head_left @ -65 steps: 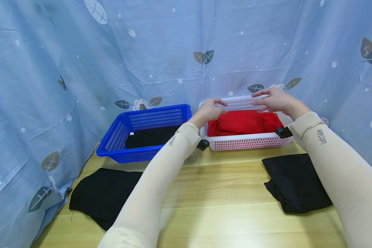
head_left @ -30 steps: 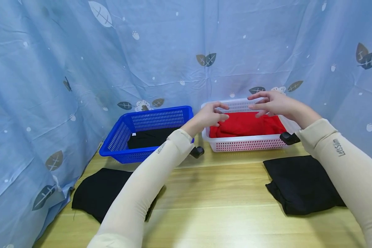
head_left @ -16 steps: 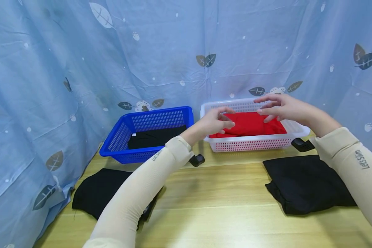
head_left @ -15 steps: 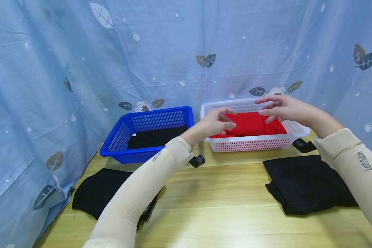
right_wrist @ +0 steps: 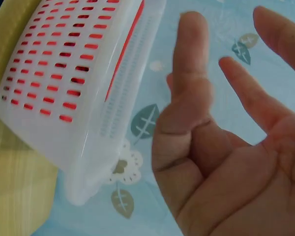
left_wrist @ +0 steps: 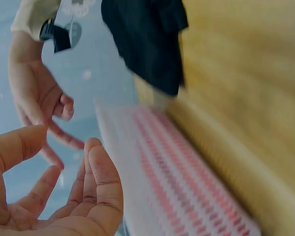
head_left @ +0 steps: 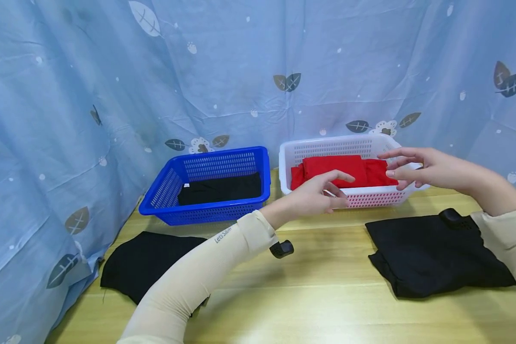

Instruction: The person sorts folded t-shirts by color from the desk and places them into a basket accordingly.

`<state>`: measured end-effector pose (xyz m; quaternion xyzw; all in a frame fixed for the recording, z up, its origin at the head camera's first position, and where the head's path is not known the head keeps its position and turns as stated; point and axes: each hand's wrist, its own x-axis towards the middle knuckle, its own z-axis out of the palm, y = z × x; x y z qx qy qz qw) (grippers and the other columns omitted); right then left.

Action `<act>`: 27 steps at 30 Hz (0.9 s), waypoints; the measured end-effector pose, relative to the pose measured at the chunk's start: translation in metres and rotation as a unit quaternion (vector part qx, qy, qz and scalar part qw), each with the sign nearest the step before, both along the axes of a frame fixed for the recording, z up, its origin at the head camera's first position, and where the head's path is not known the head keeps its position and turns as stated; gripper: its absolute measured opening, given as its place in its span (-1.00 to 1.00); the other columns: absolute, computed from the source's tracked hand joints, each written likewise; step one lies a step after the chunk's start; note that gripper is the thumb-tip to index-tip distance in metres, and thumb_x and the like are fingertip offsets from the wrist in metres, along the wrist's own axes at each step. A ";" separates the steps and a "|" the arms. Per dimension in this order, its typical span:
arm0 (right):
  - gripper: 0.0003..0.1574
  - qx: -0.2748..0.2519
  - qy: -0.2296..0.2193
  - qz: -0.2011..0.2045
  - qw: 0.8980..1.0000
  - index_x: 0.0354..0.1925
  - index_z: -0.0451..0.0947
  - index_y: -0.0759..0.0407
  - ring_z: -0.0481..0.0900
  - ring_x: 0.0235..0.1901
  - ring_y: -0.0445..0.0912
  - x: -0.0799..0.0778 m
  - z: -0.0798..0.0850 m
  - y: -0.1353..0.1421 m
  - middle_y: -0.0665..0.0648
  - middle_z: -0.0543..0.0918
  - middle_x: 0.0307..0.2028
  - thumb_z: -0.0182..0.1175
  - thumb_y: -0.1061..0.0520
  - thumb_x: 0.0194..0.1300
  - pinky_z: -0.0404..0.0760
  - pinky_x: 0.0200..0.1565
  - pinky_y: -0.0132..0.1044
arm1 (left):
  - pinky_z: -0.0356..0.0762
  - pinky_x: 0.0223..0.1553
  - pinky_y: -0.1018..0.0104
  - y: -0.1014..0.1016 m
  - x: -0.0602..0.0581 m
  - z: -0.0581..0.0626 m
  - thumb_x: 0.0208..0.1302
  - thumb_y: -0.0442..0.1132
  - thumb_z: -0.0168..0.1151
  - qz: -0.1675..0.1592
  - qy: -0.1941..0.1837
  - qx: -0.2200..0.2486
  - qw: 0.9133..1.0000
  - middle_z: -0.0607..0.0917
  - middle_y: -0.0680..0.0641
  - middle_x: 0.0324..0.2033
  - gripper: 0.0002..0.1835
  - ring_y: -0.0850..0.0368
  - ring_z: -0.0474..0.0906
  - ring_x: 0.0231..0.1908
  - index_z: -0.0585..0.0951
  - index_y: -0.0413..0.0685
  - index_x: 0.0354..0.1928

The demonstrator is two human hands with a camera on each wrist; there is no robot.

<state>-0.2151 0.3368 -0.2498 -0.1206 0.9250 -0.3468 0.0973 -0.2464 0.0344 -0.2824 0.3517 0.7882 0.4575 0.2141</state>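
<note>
My left hand (head_left: pixel 316 195) hovers before the front rim of the white basket (head_left: pixel 352 197), fingers loosely bent, holding nothing. Off the basket's right end, my right hand (head_left: pixel 434 168) is in the air with relaxed fingers and nothing in them. Folded red cloth (head_left: pixel 333 171) lies inside the white basket. In the left wrist view the left fingers (left_wrist: pixel 105 189) curve loosely, with the other hand beyond. The right wrist view has the right palm (right_wrist: pixel 255 182) beside the basket's perforated wall. A black folded cloth (head_left: pixel 430 258) lies on the table below the right hand.
A blue basket (head_left: pixel 215 212) with black cloth (head_left: pixel 219 188) inside stands left of the white one. Another black cloth (head_left: pixel 150 263) lies at the table's left, partly behind the left forearm. A blue patterned curtain (head_left: pixel 241 71) hangs behind the wooden table (head_left: pixel 309 286).
Both hands have drawn back from over the white basket, towards me and to the right. The red cloth stays in the basket, now showing more fully. The baskets have not moved.
</note>
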 end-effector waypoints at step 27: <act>-0.23 0.085 -0.001 -0.045 0.995 0.53 0.10 0.06 0.73 -0.35 -0.13 0.060 -0.062 0.083 0.65 0.33 0.28 0.09 -0.10 0.52 0.60 -0.40 -0.25 | 0.71 -0.32 0.26 0.047 0.050 -0.056 0.28 -0.34 0.35 -0.072 -0.077 -0.057 0.993 0.68 0.06 -0.32 -0.30 0.09 0.72 -0.41 0.37 0.38 0.37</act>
